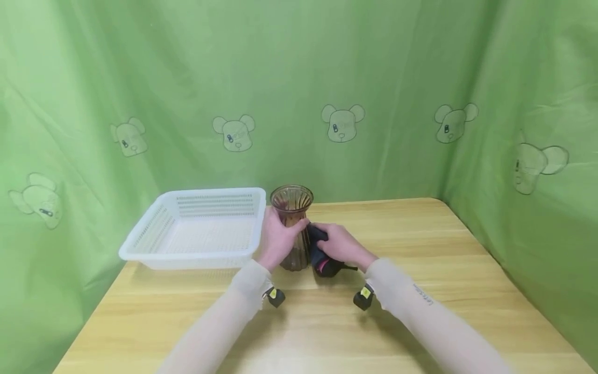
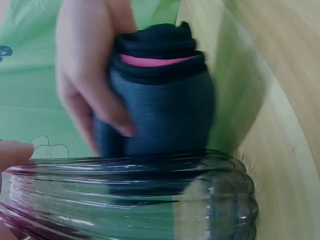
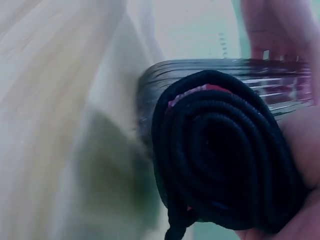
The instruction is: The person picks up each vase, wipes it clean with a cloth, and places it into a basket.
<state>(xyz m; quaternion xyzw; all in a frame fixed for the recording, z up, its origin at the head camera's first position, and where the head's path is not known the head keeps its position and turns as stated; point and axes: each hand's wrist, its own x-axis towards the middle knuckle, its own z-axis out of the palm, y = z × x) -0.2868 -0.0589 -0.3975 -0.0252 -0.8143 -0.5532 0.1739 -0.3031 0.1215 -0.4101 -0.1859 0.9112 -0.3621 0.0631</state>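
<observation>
A brownish, see-through ribbed glass vase (image 1: 295, 257) stands upright with its flared rim at the top. My left hand (image 1: 277, 236) grips it below the rim, thumb across the near side. Right beside the vase, my right hand (image 1: 343, 243) holds a rolled-up dark fabric bundle (image 1: 322, 257). Seen from the right wrist, the coiled end of the fabric bundle (image 3: 220, 150) shows black edging, a strip of pink and a short cord. The left wrist view has the bundle (image 2: 165, 110) partly behind the vase (image 2: 150, 195); whether they touch, I cannot tell.
A white plastic basket (image 1: 191, 256) with slotted walls sits to the left of the vase, close to my left hand. Everything is at a light wooden table (image 1: 420, 311). Green curtains (image 1: 289, 78) with bear-head drawings hang behind and at both sides.
</observation>
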